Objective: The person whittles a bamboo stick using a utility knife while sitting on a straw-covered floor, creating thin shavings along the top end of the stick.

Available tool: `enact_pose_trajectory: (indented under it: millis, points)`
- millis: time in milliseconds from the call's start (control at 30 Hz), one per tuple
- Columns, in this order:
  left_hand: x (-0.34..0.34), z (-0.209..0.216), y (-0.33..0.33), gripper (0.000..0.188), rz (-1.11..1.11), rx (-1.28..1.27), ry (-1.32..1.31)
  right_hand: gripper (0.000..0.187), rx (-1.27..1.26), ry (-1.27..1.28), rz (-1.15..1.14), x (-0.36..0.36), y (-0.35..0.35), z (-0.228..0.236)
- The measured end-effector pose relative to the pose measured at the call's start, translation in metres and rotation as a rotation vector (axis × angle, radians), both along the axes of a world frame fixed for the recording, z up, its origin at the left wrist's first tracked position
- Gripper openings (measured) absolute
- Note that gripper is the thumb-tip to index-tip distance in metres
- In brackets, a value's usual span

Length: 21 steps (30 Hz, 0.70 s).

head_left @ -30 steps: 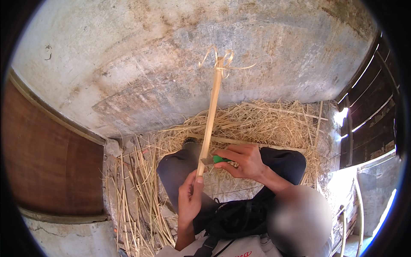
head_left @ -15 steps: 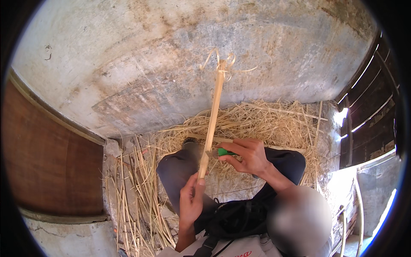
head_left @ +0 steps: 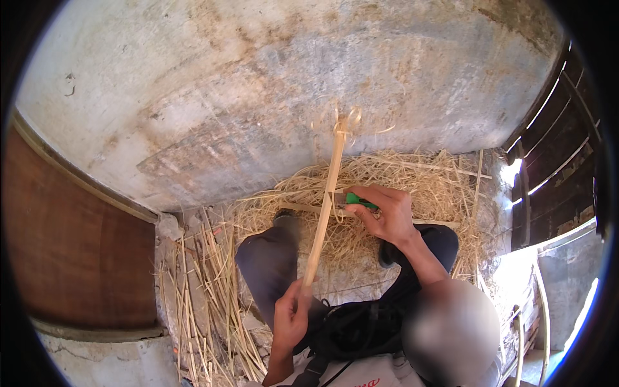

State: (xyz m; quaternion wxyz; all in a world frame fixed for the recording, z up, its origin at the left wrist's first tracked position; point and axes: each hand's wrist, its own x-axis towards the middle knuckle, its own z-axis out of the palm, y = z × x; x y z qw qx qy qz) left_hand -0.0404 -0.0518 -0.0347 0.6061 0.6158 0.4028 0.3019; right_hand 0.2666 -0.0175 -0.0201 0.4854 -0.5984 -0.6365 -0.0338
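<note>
A long pale bamboo strip (head_left: 317, 248) slants up and away from my lap, its near end gripped in my left hand (head_left: 291, 316). Thin curled shavings (head_left: 353, 119) hang at its far tip. In my closed right hand (head_left: 389, 213) is a knife (head_left: 360, 200) with a green handle. Its blade meets the right edge of the strip about midway along, where a thin sliver curls off. The palm side of the right hand and part of the handle are hidden.
Between and beyond my bent legs lies a heap of bamboo shavings (head_left: 412, 184). Many loose strips (head_left: 200, 303) cover the floor at left. A stained wall (head_left: 258, 97) rises ahead, a brown panel (head_left: 77, 238) stands left, and dark slats (head_left: 561, 161) stand right.
My right hand and the knife have moved farther out along the bamboo strip. The left hand has drawn slightly back toward me, and the strip's far tip sits lower and a little to the right.
</note>
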Motion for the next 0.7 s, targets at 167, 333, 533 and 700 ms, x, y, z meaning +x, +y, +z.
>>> enact_pose_trajectory:
  millis: [167,333,533,700]
  points:
    - [-0.007,0.003,-0.009,0.037,-0.006,-0.056,0.034,0.028,0.026,0.028,-0.028,0.009,0.003,-0.003]
    - [-0.017,0.007,-0.02,0.031,0.005,-0.142,0.081,0.026,-0.057,0.083,-0.109,0.025,0.005,0.005]
    - [-0.026,0.001,-0.034,0.031,-0.008,-0.187,0.081,0.027,-0.031,0.079,-0.15,0.044,0.009,0.004]
    - [-0.028,0.001,-0.032,0.032,-0.034,-0.17,0.032,0.028,-0.069,0.139,-0.152,0.038,0.01,0.002]
